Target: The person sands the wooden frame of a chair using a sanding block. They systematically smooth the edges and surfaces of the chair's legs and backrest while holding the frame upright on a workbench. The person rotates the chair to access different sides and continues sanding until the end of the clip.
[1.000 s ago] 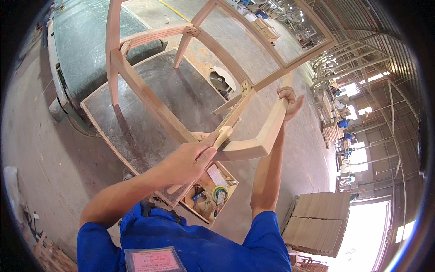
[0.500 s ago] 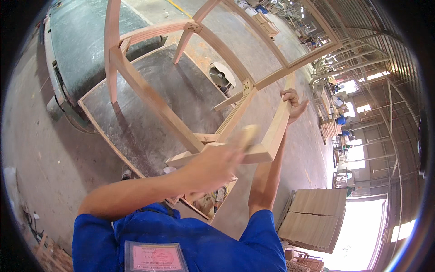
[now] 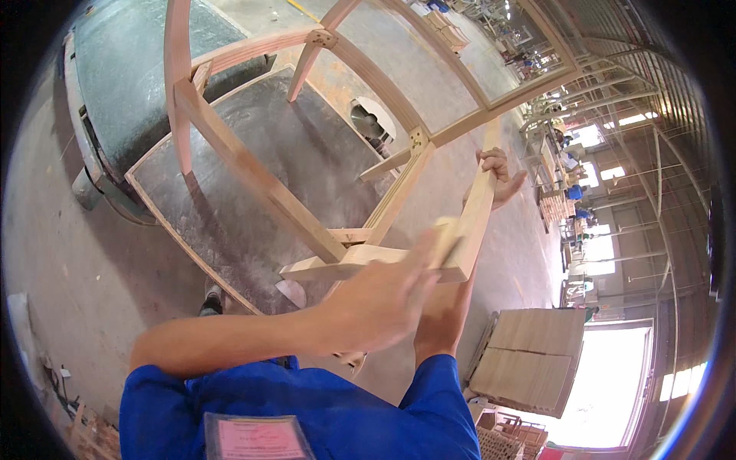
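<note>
A bare wooden chair frame rises tilted in front of me, with metal fittings at some joints. My left hand, slightly blurred, is closed round a pale yellow sanding block with a dark underside. The block lies against the frame's near right corner, where two rails meet. Farther along the right-hand rail, my right hand wraps its fingers over the wood and grips it. My left hand hides part of the near rail and its own fingertips.
Beneath the frame is a dark-topped work table with a pale edge. A green-topped machine stands at the far left. A round disc-shaped tool shows beyond the frame. Stacked boards stand at right, near a bright doorway.
My left hand and the sanding block have moved right, to the frame's corner. The block is now tilted more upright. My right hand keeps its grip on the rail.
</note>
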Demonstrator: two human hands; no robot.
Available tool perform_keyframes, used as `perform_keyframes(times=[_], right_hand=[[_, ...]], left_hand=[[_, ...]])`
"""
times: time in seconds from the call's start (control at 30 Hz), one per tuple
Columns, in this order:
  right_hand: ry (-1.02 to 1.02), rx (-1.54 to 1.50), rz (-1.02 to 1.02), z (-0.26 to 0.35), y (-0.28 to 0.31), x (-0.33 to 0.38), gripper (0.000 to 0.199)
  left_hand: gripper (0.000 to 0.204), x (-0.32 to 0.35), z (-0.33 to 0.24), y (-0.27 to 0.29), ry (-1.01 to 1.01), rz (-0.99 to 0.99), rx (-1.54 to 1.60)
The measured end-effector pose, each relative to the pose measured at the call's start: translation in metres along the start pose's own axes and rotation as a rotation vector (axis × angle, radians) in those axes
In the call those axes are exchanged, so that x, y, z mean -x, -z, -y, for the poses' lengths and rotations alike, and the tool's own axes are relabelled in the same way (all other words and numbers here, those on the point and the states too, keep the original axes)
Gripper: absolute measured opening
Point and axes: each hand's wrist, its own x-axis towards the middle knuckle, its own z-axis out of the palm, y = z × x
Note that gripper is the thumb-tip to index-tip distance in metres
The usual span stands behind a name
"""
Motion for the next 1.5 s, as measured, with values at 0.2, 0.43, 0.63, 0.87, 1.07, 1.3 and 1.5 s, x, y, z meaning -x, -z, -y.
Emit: perform_keyframes(times=[0.2,0.43,0.63,0.87,1.07,1.3,1.5], right_hand=[[-0.080,-0.015,-0.040,-0.001,-0.004,-0.001,0.082],[-0.118,-0.061,-0.046,-0.002,-0.014,0.002,0.083],[-0.080,-0.089,-0.074,-0.001,0.025,0.011,0.080],[-0.080,0.079,-0.004,0.003,-0.025,-0.010,0.084],[-0.068,0.010,-0.082,0.020,-0.015,0.000,0.081],[-0.042,0.098,-0.023,0.015,-0.017,-0.004,0.083],[-0.094,-0.087,-0.107,-0.014,-0.002,0.003,0.081]], left_hand=[[0.058,0.002,0.047,0.026,-0.072,0.070,0.107],[0.054,-0.060,0.053,0.047,-0.560,0.128,0.006],[0.048,-0.096,0.055,0.037,-0.636,0.259,0.139],[0.062,-0.106,0.061,0.038,-0.552,0.270,0.427],[0.054,-0.109,0.037,0.021,-0.530,0.178,0.274],[0.043,-0.112,0.007,0.048,-0.637,0.193,-0.147],[0.041,-0.088,0.017,0.045,-0.762,0.214,-0.155]])
